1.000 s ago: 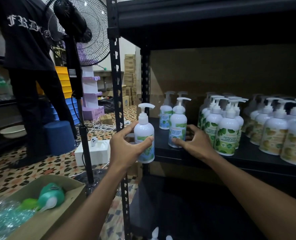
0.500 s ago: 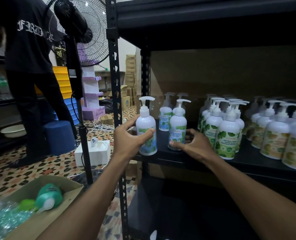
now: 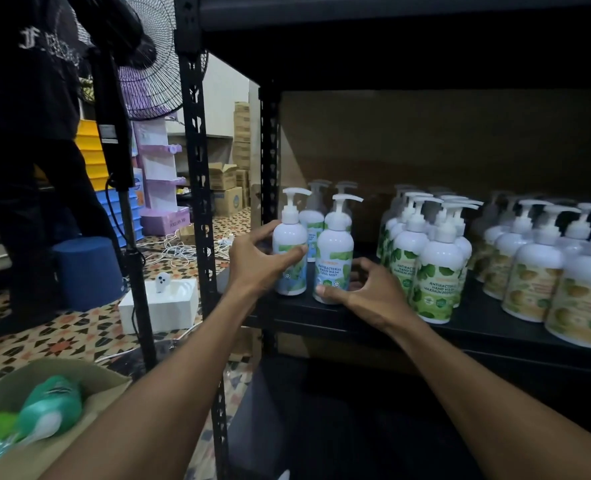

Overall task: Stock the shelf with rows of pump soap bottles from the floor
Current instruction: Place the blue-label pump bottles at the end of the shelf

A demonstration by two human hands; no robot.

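Soap stocking: our left hand (image 3: 252,265) grips a pump bottle (image 3: 290,244) at the shelf (image 3: 321,315) edge while our right hand (image 3: 366,292) curls round the neighbouring bottle (image 3: 334,258), apparently squaring the row.

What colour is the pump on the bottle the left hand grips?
The pump is white; the head view shows it best.

Glossy white plastic bottles (image 3: 439,268) on a matt black metal shelf (image 3: 356,320)

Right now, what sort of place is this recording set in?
Probably a shop stockroom: a black metal shelf holding rows of hand wash bottles, stacked cardboard cartons behind, and a standing fan.
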